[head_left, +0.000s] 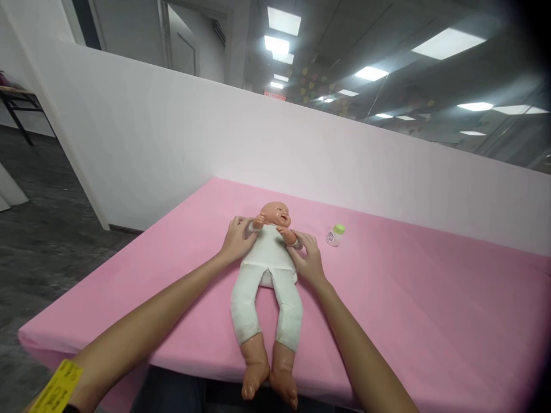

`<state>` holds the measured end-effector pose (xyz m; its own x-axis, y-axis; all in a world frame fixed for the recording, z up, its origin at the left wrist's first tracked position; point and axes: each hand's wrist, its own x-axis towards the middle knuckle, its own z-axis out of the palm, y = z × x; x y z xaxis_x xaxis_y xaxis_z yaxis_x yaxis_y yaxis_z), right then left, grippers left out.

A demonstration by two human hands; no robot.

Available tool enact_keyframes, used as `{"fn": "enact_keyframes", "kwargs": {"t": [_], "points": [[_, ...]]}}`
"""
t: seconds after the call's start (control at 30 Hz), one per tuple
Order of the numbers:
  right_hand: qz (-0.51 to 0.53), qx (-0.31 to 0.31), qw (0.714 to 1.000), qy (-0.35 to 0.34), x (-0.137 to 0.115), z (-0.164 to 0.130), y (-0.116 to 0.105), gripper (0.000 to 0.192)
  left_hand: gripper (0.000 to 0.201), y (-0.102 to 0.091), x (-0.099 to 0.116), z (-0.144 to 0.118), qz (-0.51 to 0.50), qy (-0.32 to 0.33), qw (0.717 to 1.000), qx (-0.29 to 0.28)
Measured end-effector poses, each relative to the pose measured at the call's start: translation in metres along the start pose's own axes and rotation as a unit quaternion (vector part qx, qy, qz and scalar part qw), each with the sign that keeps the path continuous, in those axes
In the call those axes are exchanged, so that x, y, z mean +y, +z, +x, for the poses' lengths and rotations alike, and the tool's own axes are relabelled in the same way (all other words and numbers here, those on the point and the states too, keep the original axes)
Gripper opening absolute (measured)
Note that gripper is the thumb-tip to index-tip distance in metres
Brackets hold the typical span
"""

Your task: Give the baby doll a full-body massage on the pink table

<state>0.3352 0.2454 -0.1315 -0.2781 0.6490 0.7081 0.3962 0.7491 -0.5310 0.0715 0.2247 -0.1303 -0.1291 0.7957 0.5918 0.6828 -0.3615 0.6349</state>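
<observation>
A baby doll [267, 249] with a white cloth body lies on its back on a pink-covered table [408, 298]. Its head points away from me and its bare feet hang over the near edge. My left hand [238, 240] grips the doll's upper body on the left side, by its raised arm. On the opposite side my right hand [310, 259] is closed around the doll's other arm and flank. Some fingertips of both hands are hidden behind the doll. A small clear bottle [334, 238] with a green lid lies to the right of my right hand, apart from it.
A white partition wall [181, 132] runs along the table's far edge, with glass and ceiling lights above it. Grey floor [26, 258] shows at the left, where a dark-legged table [19, 106] stands farther off. A yellow label [58, 387] is on my left wrist area.
</observation>
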Motion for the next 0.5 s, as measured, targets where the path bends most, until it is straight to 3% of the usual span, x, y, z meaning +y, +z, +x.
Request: {"fn": "enact_keyframes", "kwargs": {"t": [0.2,0.37,0.5], "points": [[0.12,0.111,0.975,0.15,0.019,0.005,-0.006,0.049,0.023,-0.008,-0.017,0.015,-0.062,-0.111,0.99,0.068],[0.268,0.191,0.911,0.248,0.038,0.01,-0.011,0.061,0.028,-0.017,-0.027,0.02,-0.155,-0.226,0.956,0.101],[0.32,0.232,0.867,0.304,0.049,0.01,-0.015,0.07,0.034,-0.02,-0.036,0.022,-0.221,-0.296,0.922,0.116]]}}
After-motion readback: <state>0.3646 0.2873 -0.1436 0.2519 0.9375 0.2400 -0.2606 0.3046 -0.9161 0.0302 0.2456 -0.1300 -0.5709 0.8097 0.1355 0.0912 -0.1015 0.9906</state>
